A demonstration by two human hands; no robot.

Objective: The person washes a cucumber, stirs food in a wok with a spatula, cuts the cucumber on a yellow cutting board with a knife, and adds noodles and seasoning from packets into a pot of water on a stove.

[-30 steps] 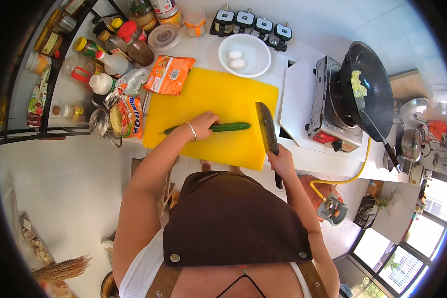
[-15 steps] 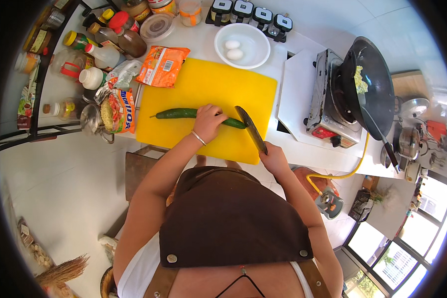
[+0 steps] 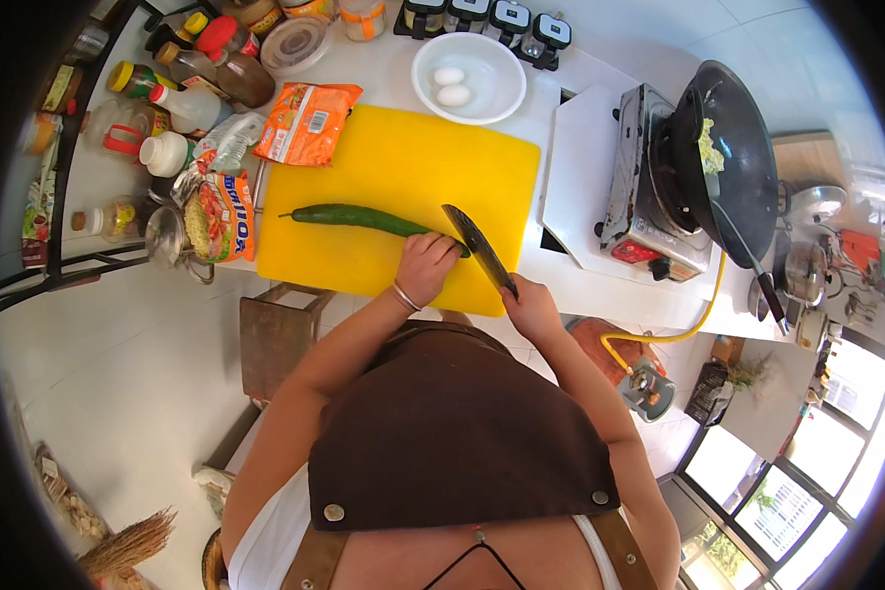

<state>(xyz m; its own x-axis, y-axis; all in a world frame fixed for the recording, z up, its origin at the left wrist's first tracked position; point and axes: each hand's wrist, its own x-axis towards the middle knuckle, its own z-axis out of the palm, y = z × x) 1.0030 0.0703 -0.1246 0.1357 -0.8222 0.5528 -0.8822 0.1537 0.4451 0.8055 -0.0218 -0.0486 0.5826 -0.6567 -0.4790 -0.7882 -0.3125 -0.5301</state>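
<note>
Clock spots are from the mid. of the yellow board [image 3: 442,147]. A long green cuke [image 3: 349,216] lies on it, w/ its thin stem end at 9 o'c & its other end at approx. 4 o'c.

The L hand [image 3: 431,267] is at 5 o'c. Its fingers are bent, abt. half closed, & they hold the cuke nr. its 4 o'c end. A thin, light bangle [image 3: 406,298] is on that wrist.

The R hand [image 3: 534,307] is at 4 o'c, just off the board's corner. It's closed tight round the handle of a big knife [image 3: 477,244]. The dark blade points to approx. 11 o'c, over the board, right by the cuke's end. Can't tell if blade & cuke touch.

At 1 o'c, just past the board, a white bowl [image 3: 506,93] has 2 white eggs [image 3: 451,86] in it. More jars [image 3: 509,22] w/ black lids stand behind it.

An orange pkt. [image 3: 308,123] is btw. 10 & 11 o'c, on the board's edge. A noodle pkt. [image 3: 234,218] is at 9 o'c, beside the board.

At 3 o'c, a black wok [image 3: 752,147] sits tipped-looking on a stove [image 3: 649,197], w/ pale yellow food [image 3: 710,147] inside.
</note>
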